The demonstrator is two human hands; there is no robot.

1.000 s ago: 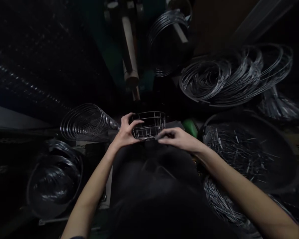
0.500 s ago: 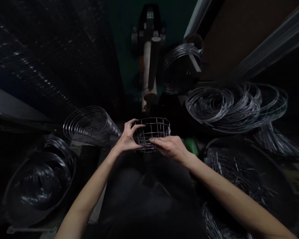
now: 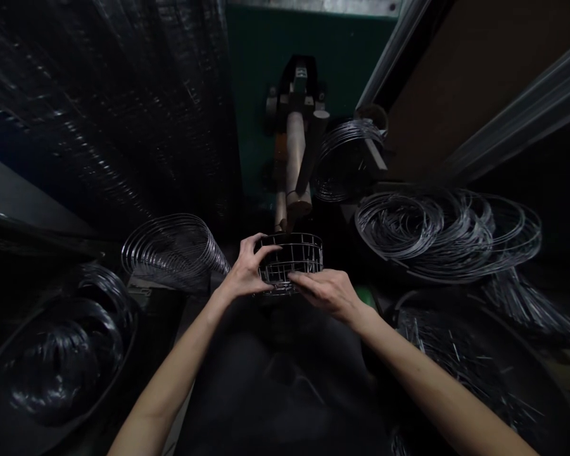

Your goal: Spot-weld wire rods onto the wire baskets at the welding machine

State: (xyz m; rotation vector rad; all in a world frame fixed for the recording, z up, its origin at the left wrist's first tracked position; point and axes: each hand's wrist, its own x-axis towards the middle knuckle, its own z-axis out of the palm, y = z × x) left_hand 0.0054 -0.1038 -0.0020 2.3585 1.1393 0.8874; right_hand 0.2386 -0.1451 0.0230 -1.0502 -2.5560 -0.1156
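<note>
A small round wire basket (image 3: 298,253) sits in front of me at the centre of the head view. My left hand (image 3: 246,271) grips its left rim, thumb over the top wire and fingers curled underneath. My right hand (image 3: 327,291) is closed on the basket's near lower edge, fingers pinched against the wires. Just behind the basket stands a machine arm with a pale cylindrical rod (image 3: 295,166) against a green panel.
A stack of wire rings (image 3: 171,248) lies to the left. Coils of wire (image 3: 444,229) pile up at the right, and another coil (image 3: 344,159) hangs behind. Dark round tubs hold wire rings (image 3: 59,361) at left and short wire pieces (image 3: 460,358) at right.
The view has tilted upward, showing more of the machine. My right hand slid left along the basket's near edge; my left hand keeps its grip on the rim.
</note>
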